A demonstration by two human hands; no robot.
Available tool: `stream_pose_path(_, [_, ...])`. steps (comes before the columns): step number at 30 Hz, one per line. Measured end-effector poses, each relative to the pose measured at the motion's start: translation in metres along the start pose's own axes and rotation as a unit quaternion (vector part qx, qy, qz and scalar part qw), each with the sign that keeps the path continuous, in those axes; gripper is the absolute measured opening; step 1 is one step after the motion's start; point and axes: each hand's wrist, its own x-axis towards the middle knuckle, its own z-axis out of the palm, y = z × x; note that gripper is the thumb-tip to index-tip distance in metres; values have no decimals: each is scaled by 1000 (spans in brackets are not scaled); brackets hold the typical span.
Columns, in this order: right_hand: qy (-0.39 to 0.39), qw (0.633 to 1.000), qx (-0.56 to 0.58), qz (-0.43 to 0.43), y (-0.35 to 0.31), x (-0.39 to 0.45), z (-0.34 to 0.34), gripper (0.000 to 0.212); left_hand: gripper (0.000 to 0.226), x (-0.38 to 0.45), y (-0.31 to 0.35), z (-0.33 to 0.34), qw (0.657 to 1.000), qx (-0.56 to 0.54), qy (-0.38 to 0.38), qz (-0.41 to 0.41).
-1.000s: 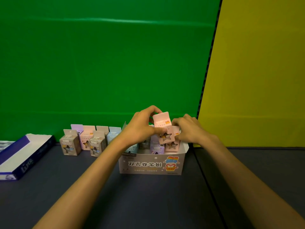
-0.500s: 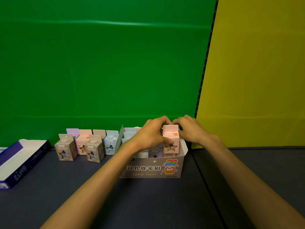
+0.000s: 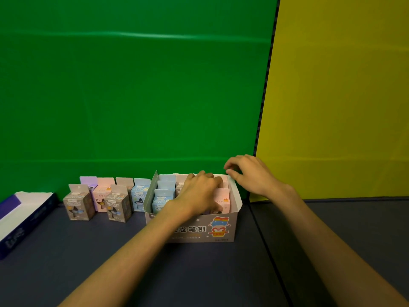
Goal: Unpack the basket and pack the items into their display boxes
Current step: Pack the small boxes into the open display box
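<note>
A green backdrop meets a yellow one behind our dark grey tabletop [image 3: 199,273]. Our left hand [image 3: 200,193] lies palm-down inside the grey cardboard display box [image 3: 221,227], fingers curled against the small pink carton [image 3: 223,199] at its front right; whether it grips, we cannot tell. Our right hand [image 3: 250,173] hovers loosely apart above the box's right flap. The front reads "卷笔刨". Blue cartons [image 3: 162,196] fill the left column. Six loose cartons [image 3: 99,200] stand just left; a blue-and-white box [image 3: 20,220] sits at the left edge.
</note>
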Motion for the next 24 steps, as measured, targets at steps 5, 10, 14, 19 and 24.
stream_pose_path(5, [-2,1000,6,-10,-1,-3,-1,19,64,-1,2,1,1000,12,6,-10])
stream_pose_path(10, [-2,1000,16,-24,-6,-4,-3,20,69,-9,-1,-6,999,-22,7,-32])
stream_pose_path(14, [-3,998,32,-48,-22,0,-3,22,53,-29,-22,-24,993,-49,67,-78])
stream_pose_path(19, [-6,995,54,-78,-62,5,3,24,51,-75,-66,-45,986,-29,95,-135])
stream_pose_path(24, [-19,994,50,-97,-111,13,16,29,53,-128,-116,-57,976,-30,115,-180])
